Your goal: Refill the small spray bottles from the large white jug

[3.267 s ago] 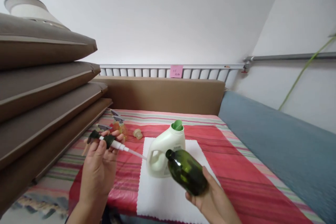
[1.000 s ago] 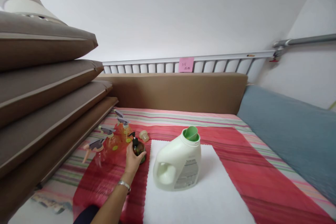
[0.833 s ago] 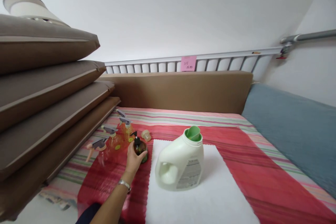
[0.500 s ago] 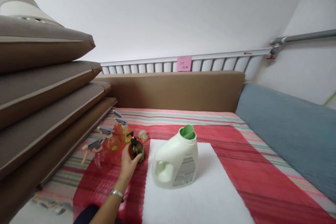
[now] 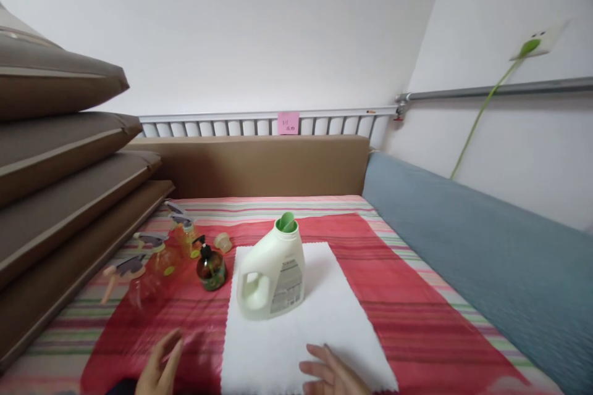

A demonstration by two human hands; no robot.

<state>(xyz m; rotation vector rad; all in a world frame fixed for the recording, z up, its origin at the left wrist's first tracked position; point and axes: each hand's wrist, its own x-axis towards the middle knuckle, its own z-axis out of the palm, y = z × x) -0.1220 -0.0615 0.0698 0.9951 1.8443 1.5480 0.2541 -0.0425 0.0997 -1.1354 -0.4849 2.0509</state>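
Note:
A pale green detergent jug (image 5: 273, 271) with a green spout in its uncapped mouth stands on a white cloth (image 5: 306, 339). To its left is a dark amber pump bottle (image 5: 212, 268), upright, with a black pump head. My left hand (image 5: 160, 364) is at the lower edge, on the near side of the pump bottle; its fingers are apart and hold nothing. Over the near part of the cloth, my right hand (image 5: 331, 373) has its fingers spread, apart from the jug and with nothing in them.
Several clear spray bottles (image 5: 160, 256) and a translucent cap (image 5: 223, 242) stand at left on a red plastic sheet (image 5: 393, 290). Stacked brown cushions (image 5: 69, 166) border the left side. A brown cushion (image 5: 259, 163) lines the back, a blue-grey one (image 5: 463, 228) the right.
My left hand has let go of the pump bottle and drawn back toward me. My right hand has come into view at the bottom. The view has turned to the right.

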